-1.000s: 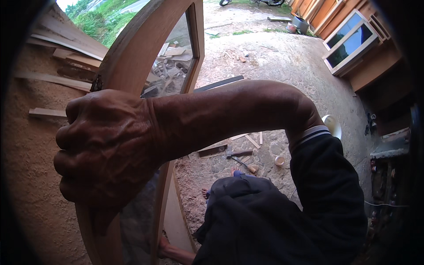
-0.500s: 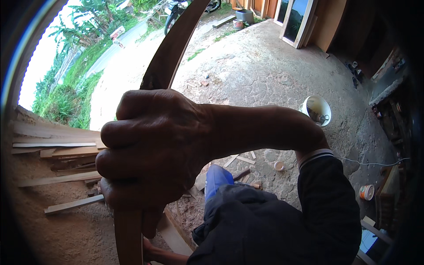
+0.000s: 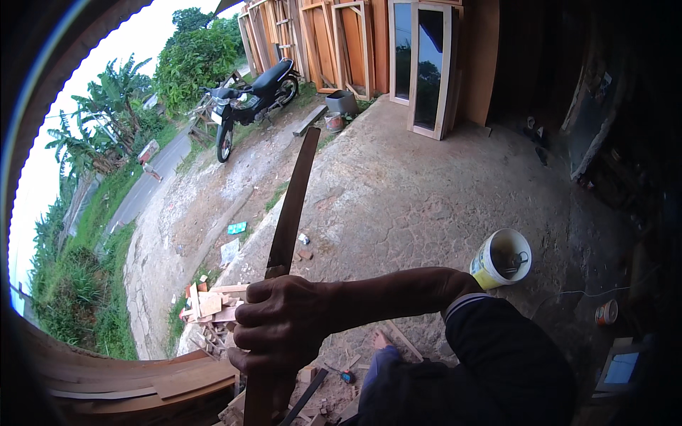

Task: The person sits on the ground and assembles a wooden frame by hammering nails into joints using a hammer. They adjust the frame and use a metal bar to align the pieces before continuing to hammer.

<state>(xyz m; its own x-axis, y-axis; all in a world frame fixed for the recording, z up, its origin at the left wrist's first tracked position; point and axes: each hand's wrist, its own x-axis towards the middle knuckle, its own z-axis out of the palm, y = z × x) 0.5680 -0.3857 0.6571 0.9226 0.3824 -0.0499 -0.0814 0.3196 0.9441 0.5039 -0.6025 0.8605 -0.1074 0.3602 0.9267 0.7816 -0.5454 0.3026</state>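
My right hand (image 3: 280, 323) is closed around a long, narrow wooden strip (image 3: 293, 206). Its forearm reaches across from the right, in a dark sleeve with a pale-striped cuff. The strip stands nearly upright in the picture. Its upper end rises well above my fist, and its lower part runs out at the bottom edge. The fingers hide the gripped part. Below the hand, a dark flat strip (image 3: 305, 397) lies at a slant near a small blue-and-black tape measure (image 3: 347, 376). My left hand does not show.
Wood offcuts (image 3: 206, 305) lie in a heap left of my hand, above stacked planks (image 3: 142, 390). A white bucket (image 3: 485, 266) holding items stands on the concrete at right, near a small tub (image 3: 606, 312). Farther off are a motorcycle (image 3: 259, 96) and glazed wooden frames (image 3: 430, 71).
The view has tilted up, showing more of the yard and motorcycle. My right hand and the strip appear smaller and lower. My left hand, partly seen at the bottom before, has gone from view.
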